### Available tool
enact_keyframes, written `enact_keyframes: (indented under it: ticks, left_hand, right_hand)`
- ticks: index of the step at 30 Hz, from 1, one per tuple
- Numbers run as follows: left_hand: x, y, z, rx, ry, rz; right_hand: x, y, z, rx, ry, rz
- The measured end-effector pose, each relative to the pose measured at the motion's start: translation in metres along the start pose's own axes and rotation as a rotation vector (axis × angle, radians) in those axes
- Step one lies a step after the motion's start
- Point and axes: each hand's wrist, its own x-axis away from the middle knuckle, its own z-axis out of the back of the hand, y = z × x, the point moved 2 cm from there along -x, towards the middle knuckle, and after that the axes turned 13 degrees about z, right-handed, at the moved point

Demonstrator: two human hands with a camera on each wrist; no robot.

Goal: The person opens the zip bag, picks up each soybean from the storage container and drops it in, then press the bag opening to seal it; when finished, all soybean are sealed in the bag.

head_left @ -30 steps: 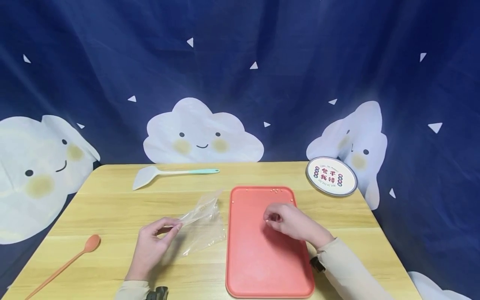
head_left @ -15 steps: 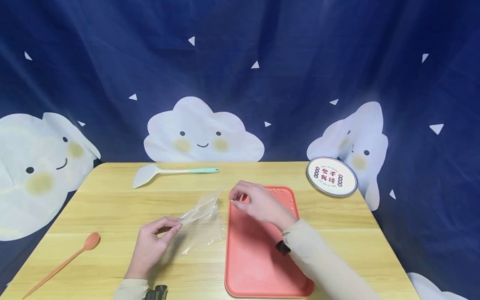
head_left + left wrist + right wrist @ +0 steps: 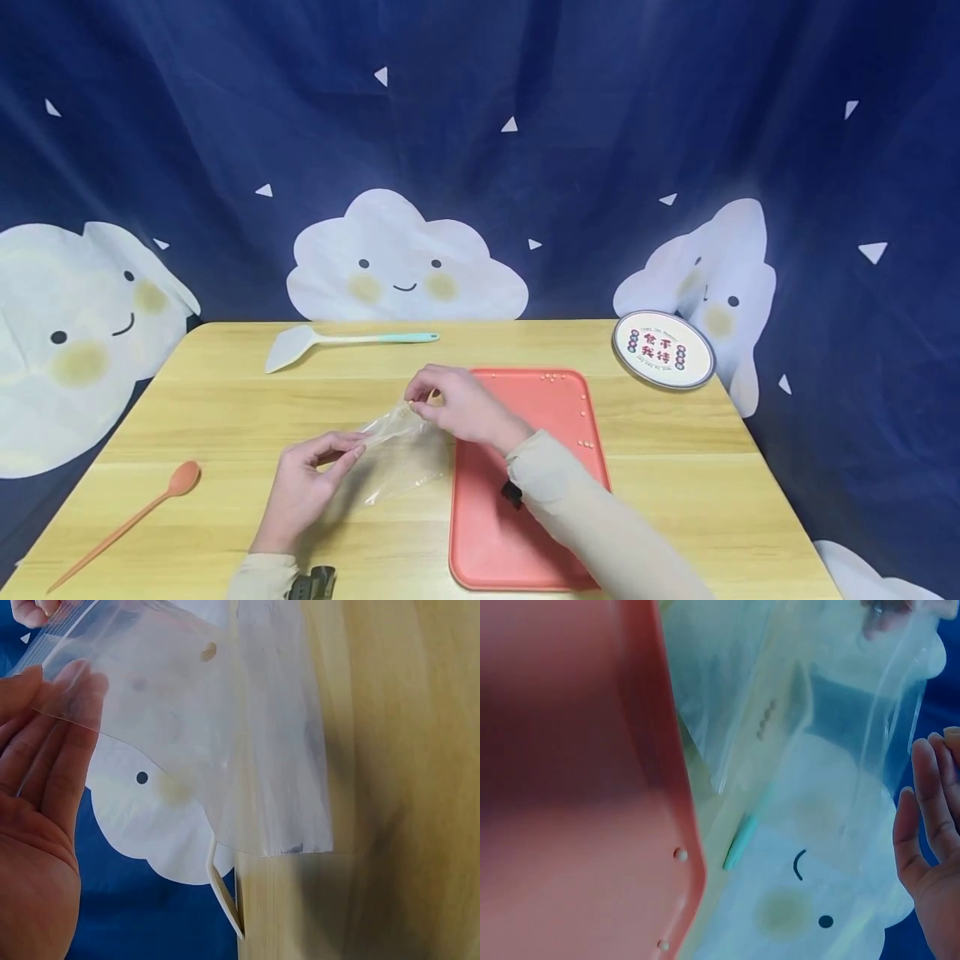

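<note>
In the head view, my left hand (image 3: pixel 309 483) pinches the upper left edge of a clear zip bag (image 3: pixel 408 458). The left wrist view shows thumb and fingers at the zip bag's (image 3: pixel 172 705) ribbed mouth. Several small beans (image 3: pixel 766 720) show through the plastic in the right wrist view. My right hand (image 3: pixel 465 404) is at the bag's upper right edge, a small pale bean (image 3: pixel 410 403) pinched between thumb and fingertips. More beans (image 3: pixel 552 377) lie along the far and right edges of the red tray (image 3: pixel 517 533), beneath my right forearm.
A spatula (image 3: pixel 352 339) lies along the table's far edge. An orange spoon (image 3: pixel 182 479) is at the left, and an oval plate (image 3: pixel 663 350) with printed characters stands at the far right corner. Behind the wooden table (image 3: pixel 697 517) hangs a blue curtain (image 3: pixel 585 125).
My right hand has moved left from over the tray, past its far left corner, to the bag's mouth. Beans at the tray's right edge have come into sight. My left hand stays put.
</note>
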Motion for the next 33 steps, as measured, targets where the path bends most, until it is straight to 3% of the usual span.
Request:
enact_keyframes:
  ticks: [8,13,17,24,33]
  left_hand:
    - [0.001,0.024,0.0,0.004,0.007,-0.021]
    - [0.0,0.01,-0.001,0.005,-0.019,-0.021]
    - [-0.001,0.0,-0.001,0.006,-0.036,-0.001]
    - [-0.001,-0.001,0.002,0.013,-0.036,-0.002]
    - [0.0,-0.001,0.004,0.025,-0.041,-0.001]
  right_hand:
    - [-0.003,0.002,-0.008,0.065,-0.05,-0.004]
    - [0.005,0.0,0.0,0.072,-0.019,-0.029]
    - [0.015,-0.001,0.015,0.075,0.001,-0.044]
    - [0.041,0.0,0.051,0.09,0.03,-0.099]
    - [0.093,0.017,0.092,0.238,0.076,-0.198]
